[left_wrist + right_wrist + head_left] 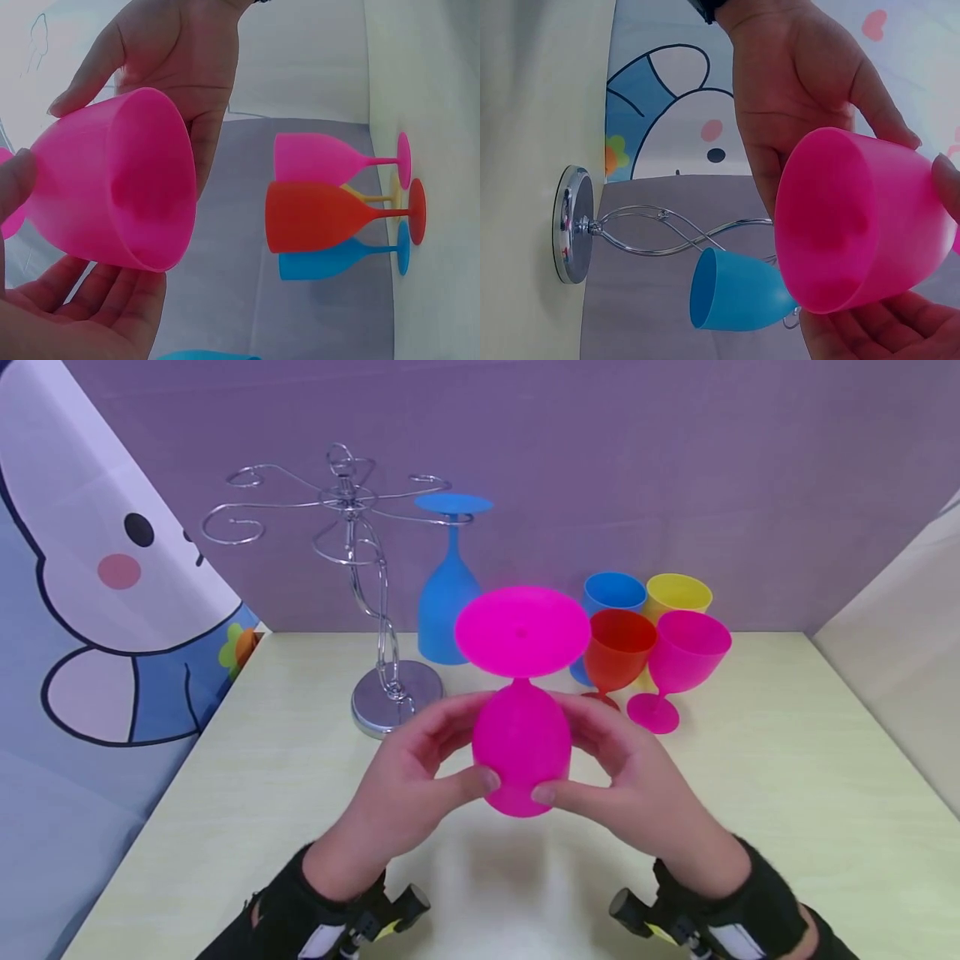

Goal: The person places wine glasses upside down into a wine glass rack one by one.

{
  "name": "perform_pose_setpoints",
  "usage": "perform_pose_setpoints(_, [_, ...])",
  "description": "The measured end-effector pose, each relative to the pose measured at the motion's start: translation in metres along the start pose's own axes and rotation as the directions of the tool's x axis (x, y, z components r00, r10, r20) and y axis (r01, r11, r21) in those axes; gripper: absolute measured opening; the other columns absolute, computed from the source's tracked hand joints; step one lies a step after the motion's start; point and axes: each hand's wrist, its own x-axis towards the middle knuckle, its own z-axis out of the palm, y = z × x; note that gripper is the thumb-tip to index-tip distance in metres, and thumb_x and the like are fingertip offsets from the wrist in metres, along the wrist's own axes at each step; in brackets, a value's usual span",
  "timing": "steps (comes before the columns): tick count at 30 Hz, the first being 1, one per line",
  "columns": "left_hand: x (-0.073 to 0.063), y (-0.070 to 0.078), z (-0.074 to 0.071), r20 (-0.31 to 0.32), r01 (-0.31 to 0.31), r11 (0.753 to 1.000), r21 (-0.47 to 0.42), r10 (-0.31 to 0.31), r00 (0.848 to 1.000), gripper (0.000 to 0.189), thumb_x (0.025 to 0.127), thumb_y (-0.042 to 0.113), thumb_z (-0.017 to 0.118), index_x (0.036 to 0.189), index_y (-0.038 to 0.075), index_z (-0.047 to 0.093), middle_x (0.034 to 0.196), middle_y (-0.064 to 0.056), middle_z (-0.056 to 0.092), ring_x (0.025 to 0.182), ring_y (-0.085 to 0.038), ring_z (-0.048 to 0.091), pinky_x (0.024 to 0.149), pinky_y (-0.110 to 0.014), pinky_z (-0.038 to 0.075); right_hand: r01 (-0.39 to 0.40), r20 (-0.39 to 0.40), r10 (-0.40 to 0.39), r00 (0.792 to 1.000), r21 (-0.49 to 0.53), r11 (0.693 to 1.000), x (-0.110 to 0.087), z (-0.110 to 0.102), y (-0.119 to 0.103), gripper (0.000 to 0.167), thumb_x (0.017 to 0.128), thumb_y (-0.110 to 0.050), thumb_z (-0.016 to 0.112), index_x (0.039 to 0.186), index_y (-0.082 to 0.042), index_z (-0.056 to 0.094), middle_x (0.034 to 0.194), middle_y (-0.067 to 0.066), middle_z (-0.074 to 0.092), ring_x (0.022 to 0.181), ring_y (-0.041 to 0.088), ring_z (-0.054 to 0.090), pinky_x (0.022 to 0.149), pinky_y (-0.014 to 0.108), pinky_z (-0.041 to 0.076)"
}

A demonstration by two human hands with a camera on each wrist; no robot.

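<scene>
Above the table, a pink goblet [521, 743] is held upside down, its round foot on top and its bowl's mouth facing down. My left hand [416, 785] grips the bowl from the left, thumb on the near side and fingers behind. From the other side my right hand [637, 777] grips the same bowl in a like way. Both wrist views show the bowl's hollow inside, with the pink goblet [112, 180] between the two hands. Behind it, a blue goblet [450, 602] hangs upside down by its foot from an arm of the chrome rack [348, 506].
Upright at the back right stand a red goblet [618, 647], a second pink goblet [688, 652], a second blue goblet [613, 589] and a yellow goblet [678, 593]. The rack's round base [397, 693] rests on the pale table [247, 827]. A purple backdrop [675, 460] rises behind.
</scene>
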Motion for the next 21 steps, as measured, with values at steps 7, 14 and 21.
perform_pose_setpoints(7, [0.001,0.0,-0.001,0.004,0.012,1.0,0.003,-0.012,1.0,0.064,0.091,0.006,0.079,0.149,0.013,0.054,0.144,-0.003,0.057,0.13,-0.027,0.056,0.102,-0.041,0.053,-0.004,-0.031,0.004,1.0,-0.009,1.0,0.0,0.003,0.003,0.071,0.085,-0.01,0.085,0.148,-0.023,0.055,0.138,-0.005,0.059,0.128,0.019,0.056,0.1,0.036,0.055])
perform_pose_setpoints(14, [0.002,-0.003,-0.003,-0.022,0.012,1.0,0.006,-0.012,1.0,0.062,0.091,0.005,0.078,0.147,0.012,0.054,0.144,-0.002,0.057,0.129,-0.026,0.057,0.102,-0.042,0.053,0.015,-0.077,-0.012,0.997,0.039,0.999,0.001,0.011,0.007,0.069,0.086,-0.007,0.084,0.148,-0.017,0.055,0.137,-0.001,0.059,0.127,0.021,0.057,0.1,0.037,0.055])
perform_pose_setpoints(21, [0.005,-0.008,-0.006,-0.013,-0.018,1.0,-0.013,0.018,1.0,0.059,0.092,0.006,0.077,0.147,0.01,0.054,0.144,-0.004,0.057,0.129,-0.027,0.056,0.104,-0.042,0.052,0.031,-0.127,-0.025,0.992,0.052,0.998,0.002,0.016,0.01,0.069,0.086,-0.007,0.084,0.147,-0.015,0.054,0.139,0.0,0.059,0.127,0.022,0.058,0.099,0.037,0.055])
